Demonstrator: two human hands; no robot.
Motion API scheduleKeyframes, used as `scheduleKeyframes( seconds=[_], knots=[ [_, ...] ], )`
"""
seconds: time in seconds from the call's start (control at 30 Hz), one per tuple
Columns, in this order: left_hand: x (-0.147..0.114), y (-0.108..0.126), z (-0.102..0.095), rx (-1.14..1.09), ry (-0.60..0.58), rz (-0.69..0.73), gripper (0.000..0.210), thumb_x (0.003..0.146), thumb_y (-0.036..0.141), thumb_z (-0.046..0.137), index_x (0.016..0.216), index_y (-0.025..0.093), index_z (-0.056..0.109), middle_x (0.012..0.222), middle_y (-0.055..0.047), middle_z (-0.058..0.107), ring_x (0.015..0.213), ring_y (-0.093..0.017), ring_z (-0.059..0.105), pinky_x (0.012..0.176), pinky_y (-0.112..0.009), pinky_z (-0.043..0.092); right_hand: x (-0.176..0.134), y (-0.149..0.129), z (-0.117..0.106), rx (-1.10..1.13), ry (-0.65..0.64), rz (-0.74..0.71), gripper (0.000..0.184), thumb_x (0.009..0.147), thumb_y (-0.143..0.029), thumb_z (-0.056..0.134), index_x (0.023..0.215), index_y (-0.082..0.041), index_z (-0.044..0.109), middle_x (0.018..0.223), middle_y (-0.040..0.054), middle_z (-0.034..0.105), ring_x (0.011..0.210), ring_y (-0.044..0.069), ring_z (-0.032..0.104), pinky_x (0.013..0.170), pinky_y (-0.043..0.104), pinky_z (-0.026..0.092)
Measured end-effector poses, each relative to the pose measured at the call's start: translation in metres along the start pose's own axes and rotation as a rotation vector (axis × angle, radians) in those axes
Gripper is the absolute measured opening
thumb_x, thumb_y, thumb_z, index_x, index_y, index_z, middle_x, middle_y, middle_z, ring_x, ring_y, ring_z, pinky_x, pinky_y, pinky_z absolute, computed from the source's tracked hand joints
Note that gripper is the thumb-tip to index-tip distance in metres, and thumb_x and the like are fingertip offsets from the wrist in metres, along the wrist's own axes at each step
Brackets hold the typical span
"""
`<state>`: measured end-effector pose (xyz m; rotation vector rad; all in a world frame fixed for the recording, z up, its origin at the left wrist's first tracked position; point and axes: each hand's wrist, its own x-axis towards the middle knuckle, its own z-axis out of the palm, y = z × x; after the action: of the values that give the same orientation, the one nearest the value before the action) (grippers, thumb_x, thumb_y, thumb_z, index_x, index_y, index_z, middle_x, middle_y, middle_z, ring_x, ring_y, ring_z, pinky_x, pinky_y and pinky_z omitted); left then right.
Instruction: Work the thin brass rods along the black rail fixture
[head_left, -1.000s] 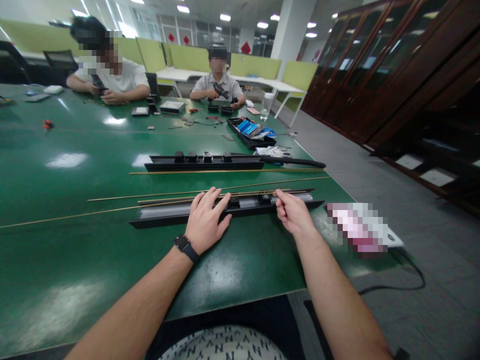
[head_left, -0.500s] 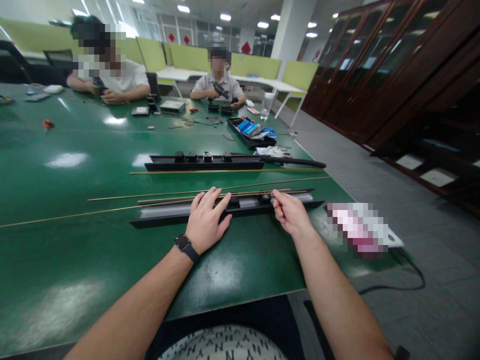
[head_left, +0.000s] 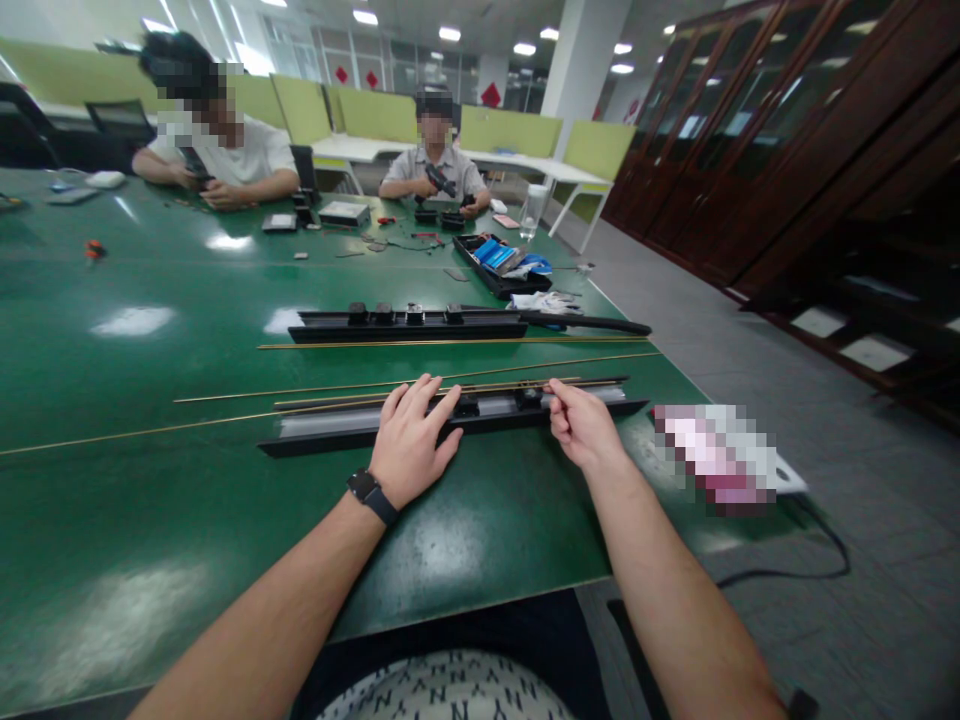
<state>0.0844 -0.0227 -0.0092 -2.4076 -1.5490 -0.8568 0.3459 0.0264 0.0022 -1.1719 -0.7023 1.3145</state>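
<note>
My left hand (head_left: 415, 445), with a dark watch on the wrist, lies over a long black channel rail (head_left: 322, 441) with a pale inner strip. Its fingers are spread and rest on the rail's far side. My right hand (head_left: 585, 425) is closed in a pinch at the rail's right part, at the end of a thin brass-coloured rod (head_left: 135, 432) that runs far out to the left. Beside those fingertips a small black block (head_left: 529, 396) sits in the channel. Another black block (head_left: 468, 405) is partly covered by my left hand.
Behind lie more thin rods (head_left: 322, 389) and a second black rail (head_left: 405, 333) with several black blocks. A black tray (head_left: 517, 285) holds blue packets near white gloves (head_left: 544, 303). A pink-and-white item (head_left: 787, 478) is at the right edge. Two people sit across the green table (head_left: 187, 530).
Both hands stay at the rail in almost the same pose. My right fingertips shift very slightly; the rails and rods stay put.
</note>
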Motion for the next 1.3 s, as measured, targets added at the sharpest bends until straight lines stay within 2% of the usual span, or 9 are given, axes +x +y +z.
scheduleKeyframes(
  seconds=[0.27,0.4,1.0,1.3],
  knots=[
    [0.0001,0.0002,0.0010,0.004,0.010,0.008,0.050,0.094,0.036,0.055,0.143,0.024,0.053,0.147,-0.014,0.054,0.144,-0.030,0.043,0.120,-0.051,0.029,0.0007,0.0001,0.0002,-0.030,-0.010,0.016,0.030,0.082,-0.039,0.079,0.079,-0.017,0.059,0.051,-0.0045,0.056,0.029,0.004,0.037,0.024,0.014,0.021],
    [0.0000,0.0002,0.0006,0.000,0.013,0.005,0.050,0.094,0.035,0.055,0.143,0.025,0.053,0.147,-0.013,0.054,0.144,-0.031,0.043,0.120,-0.052,0.028,-0.0024,-0.0014,0.0025,-0.077,-0.016,0.015,0.033,0.080,-0.038,0.082,0.074,-0.018,0.056,0.052,-0.0046,0.056,0.029,0.004,0.037,0.024,0.014,0.021],
    [-0.0005,-0.0007,0.0006,0.010,0.007,0.010,0.051,0.095,0.036,0.055,0.144,0.023,0.053,0.148,-0.014,0.053,0.144,-0.030,0.043,0.120,-0.050,0.028,0.0023,0.0024,-0.0022,-0.005,0.002,-0.003,0.023,0.080,-0.033,0.079,0.082,-0.016,0.064,0.051,-0.0050,0.054,0.030,0.004,0.036,0.024,0.015,0.021],
    [-0.0006,-0.0001,0.0005,0.004,0.008,0.007,0.050,0.094,0.035,0.056,0.143,0.025,0.053,0.148,-0.014,0.053,0.144,-0.031,0.043,0.119,-0.051,0.029,-0.0007,0.0001,0.0018,-0.086,-0.030,0.006,0.038,0.075,-0.041,0.085,0.073,-0.018,0.055,0.053,-0.0054,0.055,0.029,0.004,0.036,0.024,0.014,0.020]
  ],
)
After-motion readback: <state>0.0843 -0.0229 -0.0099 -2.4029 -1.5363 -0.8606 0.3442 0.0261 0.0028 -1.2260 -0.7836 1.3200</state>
